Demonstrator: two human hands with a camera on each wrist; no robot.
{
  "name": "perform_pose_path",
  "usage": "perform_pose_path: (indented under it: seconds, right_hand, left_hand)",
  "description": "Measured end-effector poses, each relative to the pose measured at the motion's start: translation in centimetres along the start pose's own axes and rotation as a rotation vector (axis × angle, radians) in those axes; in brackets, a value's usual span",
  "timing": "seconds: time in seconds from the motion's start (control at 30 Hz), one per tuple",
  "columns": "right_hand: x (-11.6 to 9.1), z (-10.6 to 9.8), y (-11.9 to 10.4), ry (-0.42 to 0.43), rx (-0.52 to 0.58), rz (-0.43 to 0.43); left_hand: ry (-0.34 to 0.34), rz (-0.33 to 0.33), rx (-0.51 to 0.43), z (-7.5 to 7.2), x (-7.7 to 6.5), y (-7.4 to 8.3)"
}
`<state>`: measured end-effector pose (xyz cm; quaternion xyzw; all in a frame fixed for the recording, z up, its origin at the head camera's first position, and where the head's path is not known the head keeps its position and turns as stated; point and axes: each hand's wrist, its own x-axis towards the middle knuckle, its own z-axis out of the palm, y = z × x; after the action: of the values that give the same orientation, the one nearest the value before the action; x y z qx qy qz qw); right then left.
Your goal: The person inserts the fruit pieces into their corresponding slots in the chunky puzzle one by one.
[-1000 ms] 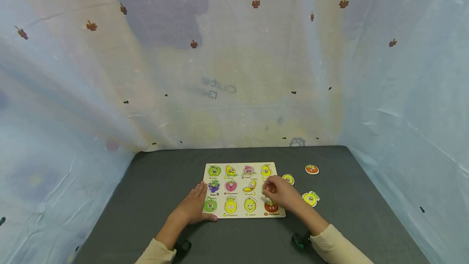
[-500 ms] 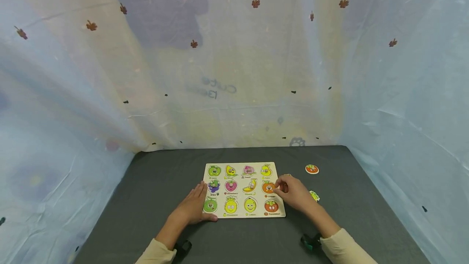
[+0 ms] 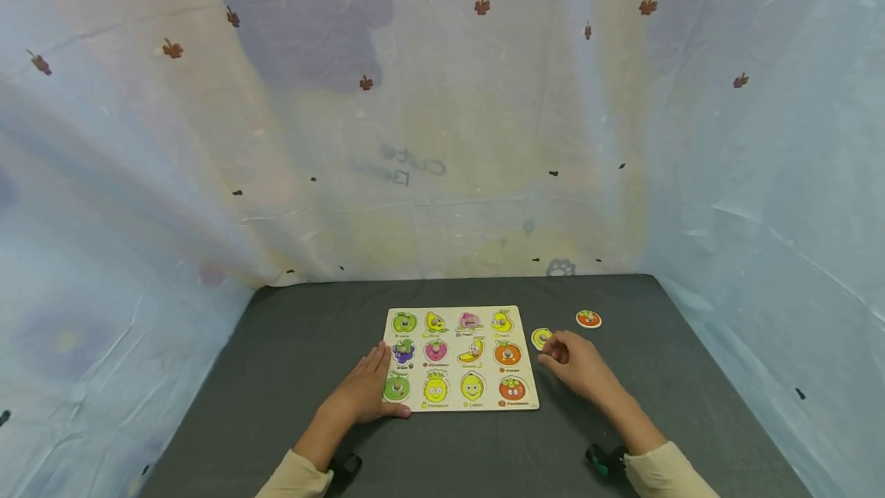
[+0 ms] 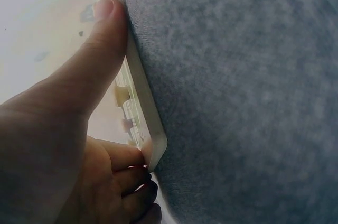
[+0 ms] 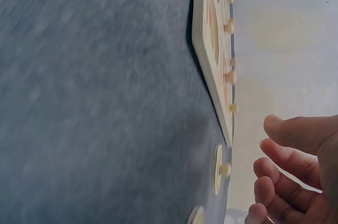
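The wooden fruit puzzle board (image 3: 454, 367) lies flat on the dark table. My left hand (image 3: 365, 384) rests at its near left corner, thumb along the front edge and fingers straight along the left side. In the left wrist view the thumb (image 4: 105, 39) touches the board's rim. My right hand (image 3: 582, 367) hovers right of the board, fingers loosely bent, with nothing held. Just beyond its fingertips lies a loose yellow lemon piece (image 3: 540, 338); the right wrist view shows a knobbed round piece (image 5: 217, 171). An orange piece (image 3: 508, 353) sits in the board's right column.
A loose red-orange persimmon piece (image 3: 588, 319) lies farther back on the right. The yellow pineapple piece seen earlier is hidden behind my right hand. A pale printed curtain (image 3: 442, 137) encloses the dark table (image 3: 311, 329) at back and sides.
My right hand has moved right, off the board and past its right edge, uncovering the orange piece. It now covers the pineapple piece. My left hand has stayed put.
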<state>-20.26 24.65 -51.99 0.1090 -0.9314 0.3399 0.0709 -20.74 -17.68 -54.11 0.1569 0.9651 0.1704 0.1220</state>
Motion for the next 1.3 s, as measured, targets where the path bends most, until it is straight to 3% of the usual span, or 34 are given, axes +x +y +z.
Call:
perform_pose_path:
  seconds: [0.93, 1.3]
  right_hand:
    - [-2.0, -2.7, 4.3, 0.059, -0.086, 0.091]
    - [-2.4, -3.1, 5.0, 0.025, -0.084, 0.113]
  left_hand:
    - [0.007, -0.002, -0.003, 0.0, -0.1, 0.1]
    - [0.004, -0.006, -0.001, 0.1, 0.1, -0.1]
